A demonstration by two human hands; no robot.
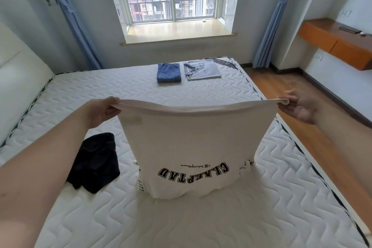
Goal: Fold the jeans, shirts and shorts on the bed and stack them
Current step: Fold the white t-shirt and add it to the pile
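Observation:
A white shirt [189,141] with black block letters hangs upside down over the bed, its lower part resting bunched on the mattress [120,94]. My left hand [102,111] pinches its left top corner and my right hand [300,106] pinches its right top corner, stretching the edge taut between them. A crumpled black garment [94,163] lies on the mattress to the left of the shirt. At the far end lie folded blue jeans [168,72] and, beside them on the right, a folded light grey shirt [202,70].
A padded headboard [18,78] bounds the bed on the left. Wooden floor [281,90] runs along the right edge. A window with a sill [177,30] is behind the bed, and an orange wall shelf [338,40] sits at the right.

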